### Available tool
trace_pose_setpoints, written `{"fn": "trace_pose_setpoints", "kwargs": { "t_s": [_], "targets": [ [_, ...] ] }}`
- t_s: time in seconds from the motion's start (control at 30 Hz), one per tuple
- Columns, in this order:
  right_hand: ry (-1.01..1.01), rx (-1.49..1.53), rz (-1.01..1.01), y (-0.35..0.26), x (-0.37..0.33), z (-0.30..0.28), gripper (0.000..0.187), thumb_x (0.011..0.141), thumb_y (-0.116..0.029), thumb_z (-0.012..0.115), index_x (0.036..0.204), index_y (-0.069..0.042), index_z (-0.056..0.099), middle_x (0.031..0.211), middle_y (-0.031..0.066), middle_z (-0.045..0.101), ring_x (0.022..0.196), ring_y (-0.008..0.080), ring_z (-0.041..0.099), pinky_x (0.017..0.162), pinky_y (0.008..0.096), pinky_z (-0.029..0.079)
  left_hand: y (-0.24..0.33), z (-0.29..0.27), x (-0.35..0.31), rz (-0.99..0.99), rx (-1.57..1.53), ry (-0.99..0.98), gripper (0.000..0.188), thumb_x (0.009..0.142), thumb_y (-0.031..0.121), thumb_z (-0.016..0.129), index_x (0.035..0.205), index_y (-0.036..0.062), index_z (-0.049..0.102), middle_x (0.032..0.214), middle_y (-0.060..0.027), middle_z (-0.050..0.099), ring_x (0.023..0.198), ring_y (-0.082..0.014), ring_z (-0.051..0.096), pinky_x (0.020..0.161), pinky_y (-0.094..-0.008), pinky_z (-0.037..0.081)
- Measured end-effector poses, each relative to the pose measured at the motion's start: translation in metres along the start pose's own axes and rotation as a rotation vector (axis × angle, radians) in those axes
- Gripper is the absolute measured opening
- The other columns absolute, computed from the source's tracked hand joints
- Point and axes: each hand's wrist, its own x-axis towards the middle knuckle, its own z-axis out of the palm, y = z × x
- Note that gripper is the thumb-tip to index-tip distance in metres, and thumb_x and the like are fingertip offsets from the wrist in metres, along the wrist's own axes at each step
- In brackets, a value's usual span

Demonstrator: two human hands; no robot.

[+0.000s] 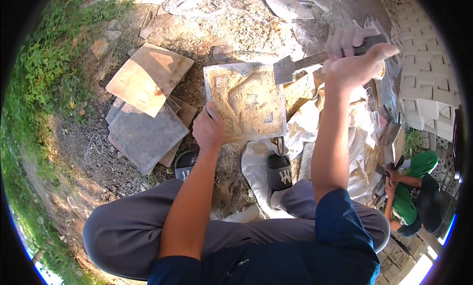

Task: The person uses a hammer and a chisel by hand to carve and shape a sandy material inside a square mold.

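Note:
A square grey mould (245, 102) smeared with yellowish material lies on the ground in front of me. My left hand (208, 128) grips its near left edge. My right hand (355, 56) is raised above and to the right of the mould, shut on the dark handle of a flat-bladed trowel (290, 67). The trowel's blade hangs over the mould's far right corner. My knees and dark sandals (279, 170) sit just below the mould.
Several square slabs and boards (148, 112) are stacked on the left. White sacks (305, 132) lie under and right of the mould. Rows of white patterned blocks (426, 73) fill the right side. Another person in a green shirt (411, 194) crouches at lower right. Grass (44, 63) borders the left.

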Motion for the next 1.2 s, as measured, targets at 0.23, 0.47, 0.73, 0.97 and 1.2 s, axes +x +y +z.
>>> {"fn": "trace_pose_setpoints", "kwargs": {
  "t_s": [0.23, 0.47, 0.73, 0.97, 1.2],
  "targets": [
    [0.075, -0.132, -0.025, 0.006, -0.005, 0.013, 0.058, 0.103, -0.057, 0.042, 0.073, -0.008, 0.035, 0.059, -0.0032, 0.034, 0.048, 0.0051, 0.025, 0.04, 0.024, 0.022, -0.001, -0.006, 0.006, -0.04, -0.004, -0.029, 0.049, 0.105, 0.035, 0.038, 0.101, 0.0005, 0.072, 0.082, -0.0284, 0.068, 0.081, -0.049, 0.065, 0.071, -0.0561, 0.051],
    [0.047, -0.37, -0.119, 0.036, -0.011, 0.001, 0.065, 0.097, -0.07, 0.036, 0.075, -0.008, 0.036, 0.054, -0.0021, 0.03, 0.043, 0.0079, 0.027, 0.039, 0.027, 0.02, -0.001, 0.003, 0.001, -0.012, -0.003, 0.001, 0.048, 0.105, 0.034, 0.039, 0.099, -0.0001, 0.073, 0.08, -0.0278, 0.068, 0.078, -0.0486, 0.065, 0.07, -0.0569, 0.05],
    [0.083, -0.285, -0.172, 0.038, -0.022, -0.002, 0.057, 0.104, -0.055, 0.04, 0.071, -0.009, 0.033, 0.058, -0.0038, 0.033, 0.048, 0.0037, 0.026, 0.04, 0.0223, 0.022, -0.003, 0.0, 0.0, -0.028, -0.01, -0.009, 0.05, 0.105, 0.036, 0.038, 0.098, 0.0005, 0.073, 0.081, -0.027, 0.068, 0.08, -0.0485, 0.065, 0.071, -0.0572, 0.05],
    [0.097, -0.327, -0.119, 0.017, -0.012, 0.003, 0.062, 0.101, -0.065, 0.033, 0.074, -0.009, 0.032, 0.055, -0.0022, 0.029, 0.045, 0.008, 0.025, 0.039, 0.0276, 0.02, -0.001, -0.006, 0.004, -0.042, 0.039, -0.046, 0.051, 0.105, 0.037, 0.036, 0.099, 0.0006, 0.071, 0.082, -0.027, 0.068, 0.081, -0.0487, 0.065, 0.073, -0.0578, 0.05],
    [0.05, -0.26, -0.208, 0.014, -0.011, 0.012, 0.054, 0.107, -0.049, 0.036, 0.071, -0.01, 0.036, 0.058, -0.005, 0.036, 0.049, 0.0031, 0.032, 0.042, 0.0228, 0.025, -0.002, -0.005, 0.002, -0.05, 0.03, -0.029, 0.053, 0.106, 0.037, 0.035, 0.096, -0.0004, 0.071, 0.081, -0.0276, 0.068, 0.08, -0.0493, 0.064, 0.073, -0.0586, 0.049]
  ]
}}
